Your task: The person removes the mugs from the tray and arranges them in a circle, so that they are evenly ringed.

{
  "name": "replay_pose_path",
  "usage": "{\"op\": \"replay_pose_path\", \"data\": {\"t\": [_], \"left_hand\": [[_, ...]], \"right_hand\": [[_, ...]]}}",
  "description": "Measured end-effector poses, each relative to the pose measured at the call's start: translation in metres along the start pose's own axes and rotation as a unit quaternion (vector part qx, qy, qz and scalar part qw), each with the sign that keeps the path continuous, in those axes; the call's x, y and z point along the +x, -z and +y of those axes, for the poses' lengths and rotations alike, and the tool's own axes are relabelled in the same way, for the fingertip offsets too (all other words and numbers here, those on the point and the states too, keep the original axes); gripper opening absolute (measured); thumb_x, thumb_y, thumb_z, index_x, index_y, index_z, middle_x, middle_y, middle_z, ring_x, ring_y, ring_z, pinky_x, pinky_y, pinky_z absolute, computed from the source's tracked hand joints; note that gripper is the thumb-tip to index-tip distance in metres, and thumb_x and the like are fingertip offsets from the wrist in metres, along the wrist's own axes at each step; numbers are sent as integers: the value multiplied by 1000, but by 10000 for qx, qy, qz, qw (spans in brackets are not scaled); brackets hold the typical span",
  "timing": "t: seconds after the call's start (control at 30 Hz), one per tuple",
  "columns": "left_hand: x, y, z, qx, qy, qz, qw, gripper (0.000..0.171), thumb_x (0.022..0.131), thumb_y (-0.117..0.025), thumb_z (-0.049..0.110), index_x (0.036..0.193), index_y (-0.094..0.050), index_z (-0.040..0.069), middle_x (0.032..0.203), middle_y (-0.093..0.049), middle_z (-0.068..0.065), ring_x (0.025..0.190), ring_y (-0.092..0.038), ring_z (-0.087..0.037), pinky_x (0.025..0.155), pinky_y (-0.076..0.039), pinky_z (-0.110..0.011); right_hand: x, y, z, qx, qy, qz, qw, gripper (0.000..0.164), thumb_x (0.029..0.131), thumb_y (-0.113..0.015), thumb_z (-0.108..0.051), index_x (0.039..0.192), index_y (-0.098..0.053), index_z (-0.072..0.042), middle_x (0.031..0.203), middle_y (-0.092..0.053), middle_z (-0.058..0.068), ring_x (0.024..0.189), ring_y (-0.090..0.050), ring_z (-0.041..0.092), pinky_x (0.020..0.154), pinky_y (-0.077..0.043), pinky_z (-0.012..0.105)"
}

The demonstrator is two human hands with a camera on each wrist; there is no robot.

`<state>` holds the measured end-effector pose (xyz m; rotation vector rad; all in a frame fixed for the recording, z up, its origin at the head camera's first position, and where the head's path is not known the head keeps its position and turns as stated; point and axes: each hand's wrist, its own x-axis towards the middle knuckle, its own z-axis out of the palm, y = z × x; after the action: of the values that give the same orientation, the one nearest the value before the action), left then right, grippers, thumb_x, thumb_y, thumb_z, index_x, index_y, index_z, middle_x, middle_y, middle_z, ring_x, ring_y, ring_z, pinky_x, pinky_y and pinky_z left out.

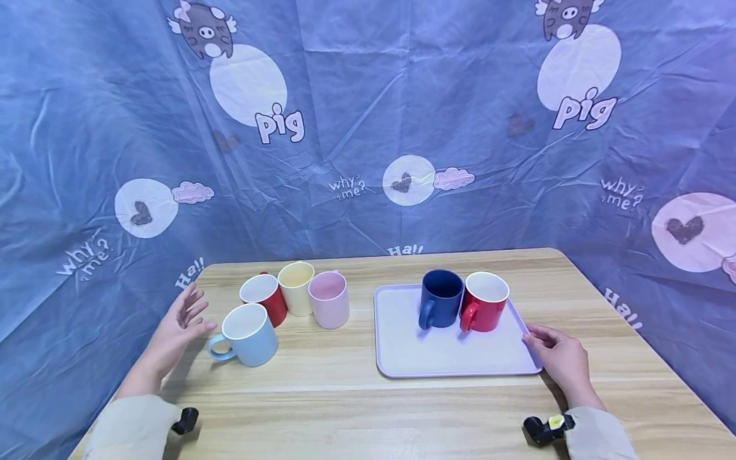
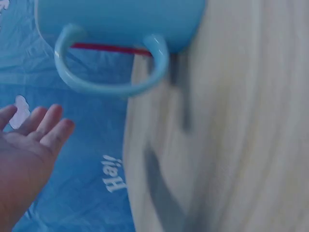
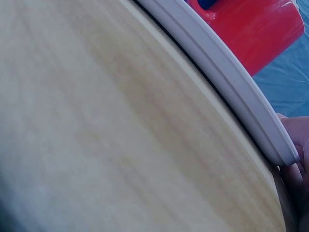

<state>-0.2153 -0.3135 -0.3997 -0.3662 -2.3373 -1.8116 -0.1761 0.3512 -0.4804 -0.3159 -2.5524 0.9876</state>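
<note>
A lilac tray [image 1: 425,358] lies on the right half of the table, bearing a dark blue mug [image 1: 441,300] and a red mug [image 1: 485,303] side by side, handles toward the front. My right hand [image 1: 560,358] pinches the tray's right edge near its front corner; in the right wrist view the thumb is above the rim and a finger below it. On the left, my left hand [image 1: 178,326] is held with spread fingers beside the handle of a light blue mug [image 1: 253,342], holding nothing. The same light blue mug [image 2: 120,21] fills the top of the left wrist view.
Behind the light blue mug stand a red mug with a white inside [image 1: 273,306], a cream mug [image 1: 296,294] and a pink mug [image 1: 329,303], close together. The wooden table [image 1: 345,415] ends at a blue printed curtain [image 1: 356,128] at the back and sides.
</note>
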Motion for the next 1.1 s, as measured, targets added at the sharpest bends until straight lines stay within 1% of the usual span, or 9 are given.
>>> {"op": "replay_pose_path", "data": {"t": [0.07,0.13,0.27,0.3,0.4,0.5,0.67,0.87,1.1], "left_hand": [[3,-3,6,129,114,181,9997,89,88,-61,-2,153,-1,9,151,-11,-28,132,-31,-21,101,-33,-16],[5,-7,13,203,202,380,9989,91,88,-63,0,153,-1,10,152,-9,-28,134,-27,-26,102,-31,-16],[9,-18,26,231,281,755,9965,93,87,-66,2,154,-2,14,154,-9,-24,136,-25,-28,102,-29,-15],[10,-21,29,274,280,836,9957,94,87,-66,2,154,-2,14,154,-10,-24,136,-24,-29,104,-28,-17],[11,-33,37,401,260,1086,9929,95,86,-68,3,154,-2,14,154,-12,-22,137,-23,-35,111,-24,-35],[13,-47,44,428,253,1426,9885,96,84,-70,4,154,-5,12,154,-17,-19,137,-24,-38,111,-20,-49],[15,-73,50,188,205,2000,9794,94,81,-73,4,153,-14,13,153,-25,-12,136,-29,-31,111,-22,-45],[19,-106,53,33,-115,2092,9778,96,77,-76,3,152,-17,11,151,-28,-15,135,-31,-32,110,-25,-45],[26,-146,55,-65,-522,1878,9808,95,74,-78,1,150,-21,5,148,-32,-20,133,-33,-35,108,-27,-48]], "right_hand": [[0,0,0,-15,4,9,10000,35,89,-66,-24,113,-68,2,95,-71,14,78,-59,7,64,-42,20],[0,-1,0,-17,-6,5,10000,35,89,-66,-24,113,-68,1,95,-71,14,79,-60,9,64,-42,21],[-1,0,0,-5,-48,-26,10000,36,89,-67,-26,113,-67,2,95,-71,15,80,-62,13,65,-43,24],[-1,0,0,-6,-46,-30,10000,36,89,-67,-26,113,-67,2,95,-71,15,80,-62,13,65,-43,24],[-1,0,0,-10,-48,-54,10000,37,89,-67,-26,113,-67,2,95,-71,14,80,-62,13,65,-43,24],[0,0,-1,-32,-49,-79,10000,37,90,-66,-26,114,-67,1,96,-71,14,82,-62,16,65,-43,24],[-1,-1,-1,-8,-98,-111,9999,39,90,-66,-29,114,-67,2,96,-71,15,85,-63,20,66,-42,25],[-1,-1,0,10,-51,-68,10000,37,90,-66,-27,113,-67,1,96,-71,14,81,-61,12,65,-42,21],[-2,0,-1,46,-86,-61,9999,38,90,-67,-28,113,-67,2,95,-71,15,80,-61,11,65,-42,23]]}}
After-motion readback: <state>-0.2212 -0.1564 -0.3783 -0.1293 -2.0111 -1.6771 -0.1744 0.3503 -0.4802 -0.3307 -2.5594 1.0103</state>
